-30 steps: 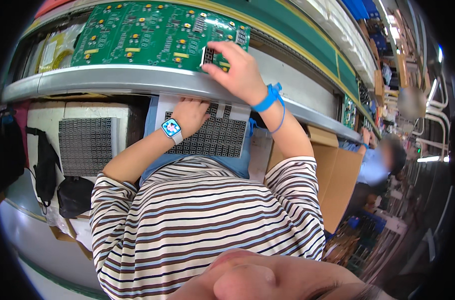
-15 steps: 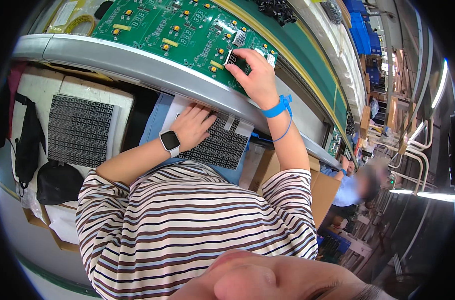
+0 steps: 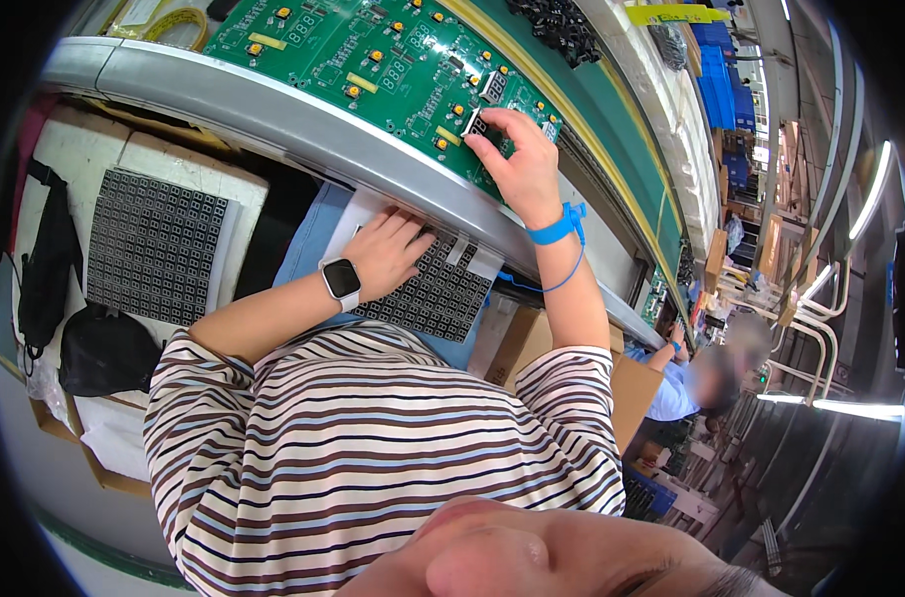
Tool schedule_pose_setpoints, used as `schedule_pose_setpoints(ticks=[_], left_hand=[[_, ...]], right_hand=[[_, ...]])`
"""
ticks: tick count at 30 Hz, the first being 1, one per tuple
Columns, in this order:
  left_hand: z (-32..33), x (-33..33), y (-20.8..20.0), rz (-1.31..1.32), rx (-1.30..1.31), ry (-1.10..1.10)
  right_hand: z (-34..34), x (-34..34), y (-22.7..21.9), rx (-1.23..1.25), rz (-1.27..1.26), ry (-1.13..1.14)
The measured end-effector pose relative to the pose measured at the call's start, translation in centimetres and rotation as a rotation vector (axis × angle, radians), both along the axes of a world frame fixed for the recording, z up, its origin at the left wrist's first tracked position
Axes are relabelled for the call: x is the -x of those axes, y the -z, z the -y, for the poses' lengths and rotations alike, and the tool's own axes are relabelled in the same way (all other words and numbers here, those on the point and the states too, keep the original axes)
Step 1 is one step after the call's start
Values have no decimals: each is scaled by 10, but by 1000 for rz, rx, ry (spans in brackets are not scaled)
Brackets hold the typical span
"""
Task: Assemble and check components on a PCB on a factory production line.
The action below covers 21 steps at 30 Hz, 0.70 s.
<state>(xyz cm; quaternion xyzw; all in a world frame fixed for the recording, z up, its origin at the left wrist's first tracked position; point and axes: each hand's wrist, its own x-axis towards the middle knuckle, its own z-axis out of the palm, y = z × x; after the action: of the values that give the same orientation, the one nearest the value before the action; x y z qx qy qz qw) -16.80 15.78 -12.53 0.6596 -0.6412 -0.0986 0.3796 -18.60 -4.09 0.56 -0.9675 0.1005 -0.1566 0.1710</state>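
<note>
On the green circuit board (image 3: 318, 85), near its right end, my right hand (image 3: 522, 164) pinches a small black-and-white digit display (image 3: 475, 125) between thumb and fingers. Just beyond it another digit display (image 3: 494, 88) sits on the board. Around my right wrist is a blue wrist strap (image 3: 550, 231) with a coiled cord. In front of my body, my left hand (image 3: 388, 254) lies with fingers stretched over the edge of a sheet of digit displays (image 3: 428, 289) in tight rows, below the metal rail. A watch is on that wrist.
A grey metal rail (image 3: 273, 129) runs between my body and the board. At left, a second sheet of displays (image 3: 154, 244) rests on white foam beside a black pouch (image 3: 109, 348). A cardboard box (image 3: 532, 343) stands by my right elbow. Farther right a co-worker (image 3: 686, 383) sits.
My view has shifted slightly, so the board appears farther right. My right hand stays pinched on the display at the board, and my left hand rests in about the same place.
</note>
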Motion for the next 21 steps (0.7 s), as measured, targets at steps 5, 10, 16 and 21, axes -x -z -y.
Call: schedule_pose_setpoints(ticks=[5, 10, 16, 21], left_hand=[[0, -1, -2, 14, 12, -2], [-2, -1, -3, 17, 11, -5], [-14, 0, -40, 6, 99, 117], [0, -52, -112, -41, 219, 188]], right_hand=[[3, 0, 1, 29, 7, -24], [3, -1, -3, 21, -20, -33], [8, 1, -3, 74, -24, -80], [10, 12, -8, 37, 32, -82]])
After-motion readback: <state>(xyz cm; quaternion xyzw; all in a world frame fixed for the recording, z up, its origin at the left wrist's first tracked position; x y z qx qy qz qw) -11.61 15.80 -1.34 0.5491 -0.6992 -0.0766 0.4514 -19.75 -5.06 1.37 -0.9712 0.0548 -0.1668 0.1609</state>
